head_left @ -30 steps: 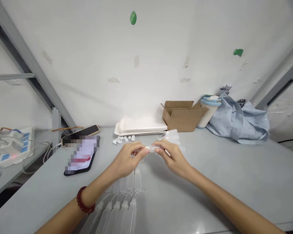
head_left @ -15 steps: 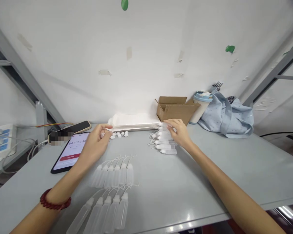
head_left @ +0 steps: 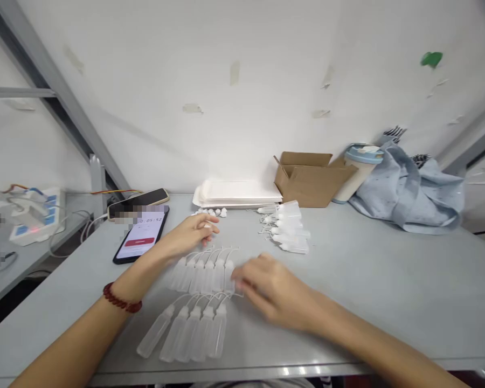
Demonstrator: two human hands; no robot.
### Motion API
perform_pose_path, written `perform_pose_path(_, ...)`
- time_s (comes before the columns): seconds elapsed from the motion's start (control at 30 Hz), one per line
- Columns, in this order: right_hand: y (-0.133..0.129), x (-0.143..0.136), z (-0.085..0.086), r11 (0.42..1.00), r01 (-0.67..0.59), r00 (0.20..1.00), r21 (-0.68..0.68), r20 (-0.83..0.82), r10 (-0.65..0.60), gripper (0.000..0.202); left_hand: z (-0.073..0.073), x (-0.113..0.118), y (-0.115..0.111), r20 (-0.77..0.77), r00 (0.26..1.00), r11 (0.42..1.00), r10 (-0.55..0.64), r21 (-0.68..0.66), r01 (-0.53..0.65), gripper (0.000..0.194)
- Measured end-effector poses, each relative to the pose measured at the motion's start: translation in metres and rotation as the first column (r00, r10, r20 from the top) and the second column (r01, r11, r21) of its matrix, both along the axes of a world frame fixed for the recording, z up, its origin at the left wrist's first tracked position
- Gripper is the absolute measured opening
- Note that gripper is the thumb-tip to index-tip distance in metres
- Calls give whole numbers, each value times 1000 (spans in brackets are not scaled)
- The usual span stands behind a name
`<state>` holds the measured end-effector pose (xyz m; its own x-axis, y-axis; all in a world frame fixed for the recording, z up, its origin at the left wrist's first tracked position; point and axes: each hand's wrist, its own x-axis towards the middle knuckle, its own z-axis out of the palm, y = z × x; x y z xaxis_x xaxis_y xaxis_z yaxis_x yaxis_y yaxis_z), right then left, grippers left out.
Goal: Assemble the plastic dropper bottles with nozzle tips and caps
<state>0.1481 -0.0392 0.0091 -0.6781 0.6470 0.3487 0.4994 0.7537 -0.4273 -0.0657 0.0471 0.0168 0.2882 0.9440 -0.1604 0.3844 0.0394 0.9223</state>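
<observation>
My left hand (head_left: 196,231) hovers over the table between the small white caps (head_left: 214,213) and the upper row of bottles, fingers loosely apart with nothing visible in them. My right hand (head_left: 272,291), smeared by motion, has its fingertips at the right end of that row, by a translucent squeeze bottle (head_left: 228,276). Whether it grips the bottle cannot be made out. Several such bottles with thin strings at their necks form this row, and a lower row of bottles (head_left: 204,334) lies nearer me. Beyond my right hand is a loose pile of bottles (head_left: 291,229).
White trays (head_left: 242,191) lie stacked against the wall, beside an open cardboard box (head_left: 315,183). A cup (head_left: 358,170) and a light-blue bag (head_left: 408,188) stand at the right. Two phones lie left, one showing a timer (head_left: 139,240). A power strip (head_left: 40,215) is further left.
My right hand has left the bottle pile and moved toward me and left to the upper row. My left hand has drawn back from the caps. The camera view has shifted.
</observation>
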Motion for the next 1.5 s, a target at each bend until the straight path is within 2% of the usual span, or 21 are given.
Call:
perform_pose_path(0.07, -14, -14, 0, 995, -93, 989, -33, 108, 96, 20, 2, 1, -1, 69, 998, 1000, -6, 16, 5, 39)
perform_pose_path(0.13, -16, -19, -5, 999, -52, 986, -6, 157, 52, 22, 4, 2, -1, 125, 992, 1000, -5, 28, 2, 39)
perform_pose_path(0.23, -4, -18, -18, 998, 59, 980, 25, 190, -62, 22, 4, 3, -1, 179, 984, 1000, 4, 16, -7, 38)
perform_pose_path(0.33, 8, -16, -27, 998, 69, 973, 14, 221, -70, 21, 6, 3, -2, 194, 981, 1000, 23, -3, -23, 38)
perform_pose_path(0.53, 8, -16, -26, 998, 63, 953, 31, 294, -69, 24, 14, 6, -7, 106, 994, 1000, 9, 23, -11, 32)
perform_pose_path(0.63, 8, -14, -23, 995, 86, 929, 39, 358, -95, 27, 13, 5, -9, 13, 1000, 997, -24, 68, 23, 31)
perform_pose_path(0.73, 11, -7, -20, 989, 144, 913, 44, 378, -150, 30, 11, 4, -11, 10, 999, 999, -33, 43, 33, 31)
perform_pose_path(0.87, 17, 5, -17, 967, 254, 928, 36, 272, -254, 29, 13, 8, -16, 57, 996, 997, -74, -29, 76, 27)
perform_pose_path(1.03, 22, 12, -15, 951, 298, 953, -82, -39, -302, 14, 20, 11, -25, 53, 985, 986, -166, -23, 167, 21)
perform_pose_path(1.13, 21, 11, -12, 942, 269, 929, -200, -204, -309, 8, 20, 12, -27, 70, 979, 980, -189, -47, 193, 24)
perform_pose_path(1.23, 17, 9, -8, 915, 224, 903, -336, -281, -324, 12, 18, 13, -28, 120, 966, 970, -230, -58, 238, 26)
perform_pose_path(1.4, 14, 10, 0, 852, 32, 924, -522, -309, -224, 12, 19, 14, -31, 134, 944, 952, -301, -18, 306, 22)
perform_pose_path(1.5, 15, 11, 3, 814, -18, 940, -580, -286, -184, 12, 19, 14, -34, 95, 916, 919, -390, -13, 393, 19)
